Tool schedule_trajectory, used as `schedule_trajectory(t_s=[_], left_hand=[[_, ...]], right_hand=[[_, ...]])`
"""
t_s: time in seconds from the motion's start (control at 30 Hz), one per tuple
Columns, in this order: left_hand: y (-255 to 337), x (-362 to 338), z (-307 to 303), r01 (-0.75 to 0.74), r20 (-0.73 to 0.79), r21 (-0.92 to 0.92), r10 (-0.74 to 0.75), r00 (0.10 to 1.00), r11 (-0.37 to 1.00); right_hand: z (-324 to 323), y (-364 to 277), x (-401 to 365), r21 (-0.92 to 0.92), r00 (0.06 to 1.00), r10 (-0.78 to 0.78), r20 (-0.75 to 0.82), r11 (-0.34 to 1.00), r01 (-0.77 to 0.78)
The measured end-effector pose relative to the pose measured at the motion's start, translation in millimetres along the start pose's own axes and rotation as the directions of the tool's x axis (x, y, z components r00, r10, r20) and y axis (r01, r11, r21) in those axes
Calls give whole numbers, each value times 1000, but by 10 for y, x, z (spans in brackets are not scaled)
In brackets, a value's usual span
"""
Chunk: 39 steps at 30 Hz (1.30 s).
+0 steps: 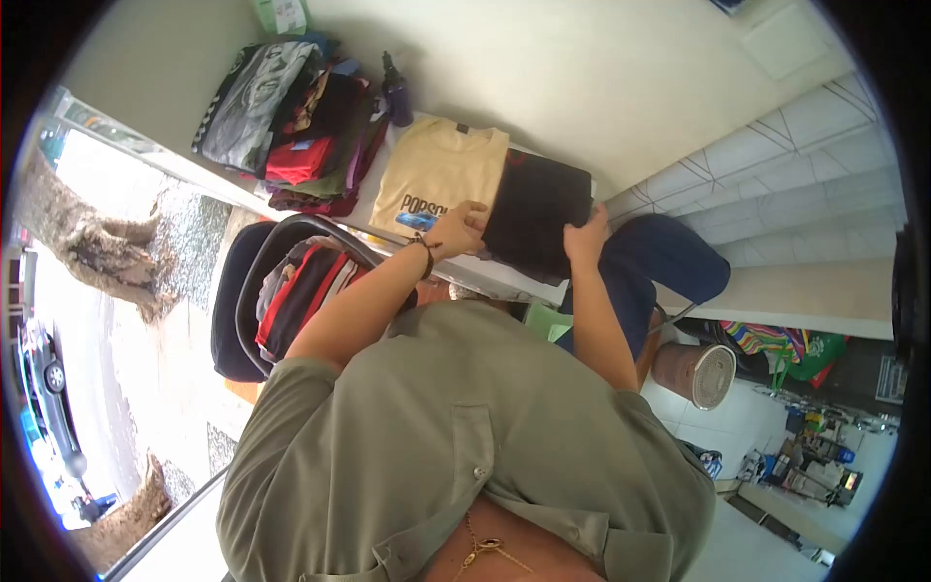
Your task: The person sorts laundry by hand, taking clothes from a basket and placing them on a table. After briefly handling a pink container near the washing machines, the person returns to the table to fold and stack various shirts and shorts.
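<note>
Black folded cloth garment (pixel 538 213): on the white bench (pixel 504 277), between both hands.
Left hand (pixel 458 233): fingers bent at garment's left edge; cannot tell if gripping.
Right hand (pixel 587 236): grasping its right edge.
Pale yellow printed T-shirt (pixel 441 175): flat, just left of garment.
Mixed clothes stack (pixel 310 145): farther left.
</note>
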<state>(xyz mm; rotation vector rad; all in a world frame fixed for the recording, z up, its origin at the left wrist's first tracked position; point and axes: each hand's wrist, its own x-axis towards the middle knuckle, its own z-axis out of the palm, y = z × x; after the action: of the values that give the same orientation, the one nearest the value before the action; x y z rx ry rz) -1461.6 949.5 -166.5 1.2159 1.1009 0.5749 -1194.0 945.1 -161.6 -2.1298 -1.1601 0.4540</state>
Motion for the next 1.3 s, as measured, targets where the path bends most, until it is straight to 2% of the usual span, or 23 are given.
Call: schedule_trajectory(t_s=[0.1,0.13,0.17,0.2,0.23,0.27,0.3,0.33,0.37,0.43,0.5,0.53,0.63,0.7,0.77,0.8,0.9,1.0,1.1,1.13,1.17,1.23,1.3], left_hand=[[147,-438,-108,-43,6,302,44,999,952],[81,-555,-152,-12,-25,162,16,1000,987],[77,-701,-200,-58,-110,191,80,991,980],[287,-971,-238,-53,-214,261,111,971,964],[141,-1114,-335,-182,-265,426,315,912,886],[81,-1296,-411,-147,-358,499,358,862,854],[-32,-1466,-510,-170,-400,640,514,759,749],[-140,-1674,-587,-81,-455,716,551,699,694],[-143,-1935,-601,70,-522,739,503,689,670],[-302,-2342,-660,386,-602,789,471,645,478],[-617,-2596,-825,528,-659,751,402,636,396],[-763,-2688,-954,538,-623,782,427,656,315],[-726,-2869,-1149,515,-623,781,382,683,353],[-674,-2928,-1301,483,-619,778,353,702,403],[-615,-2962,-1399,476,-621,755,259,739,452],[-620,-2965,-1405,471,-625,760,303,719,448],[-574,-3003,-1399,518,-715,651,220,664,555],[-620,-3087,-1366,504,-765,591,239,599,630],[-703,-3212,-1347,507,-803,480,126,583,716],[-741,-3246,-1340,506,-808,434,73,585,745],[-768,-3282,-1323,506,-810,385,19,586,772],[-698,-3335,-1264,336,-776,222,-43,629,915],[-813,-3316,-1264,124,-741,47,-48,670,991]], right_hand=[[-31,-517,-342,-219,901,-427,-75,889,403],[34,-631,-449,-287,870,-492,-38,839,462],[103,-706,-541,-349,833,-554,3,780,520],[266,-610,-599,-400,794,-600,94,708,582],[477,-412,-634,-442,783,-536,317,647,622],[571,-316,-651,-444,784,-544,300,648,619],[612,-298,-663,-444,785,-553,281,650,617],[636,-279,-652,-444,792,-540,286,658,609],[640,-275,-650,-444,798,-528,290,665,601],[633,-236,-666,-418,806,-515,291,690,591],[632,-217,-729,-375,823,-483,300,733,567],[649,-224,-779,-346,853,-428,299,784,515],[717,-297,-1003,-232,921,-308,240,903,363],[736,-427,-1241,-135,893,-391,223,895,425],[744,-571,-1520,-47,832,-507,227,847,529],[801,-609,-1651,58,761,-617,200,783,619],[836,-838,-2060,288,615,-748,250,664,690],[837,-1026,-2415,227,486,-805,340,572,788],[957,-1134,-2632,557,452,-636,625,769,313],[1103,-1092,-2673,513,386,-493,780,857,57],[1178,-1061,-2784,420,405,-330,852,894,-155],[1270,-1048,-3017,186,330,6,944,815,-549],[1159,-1266,-3038,-1,117,108,987,743,-669]])
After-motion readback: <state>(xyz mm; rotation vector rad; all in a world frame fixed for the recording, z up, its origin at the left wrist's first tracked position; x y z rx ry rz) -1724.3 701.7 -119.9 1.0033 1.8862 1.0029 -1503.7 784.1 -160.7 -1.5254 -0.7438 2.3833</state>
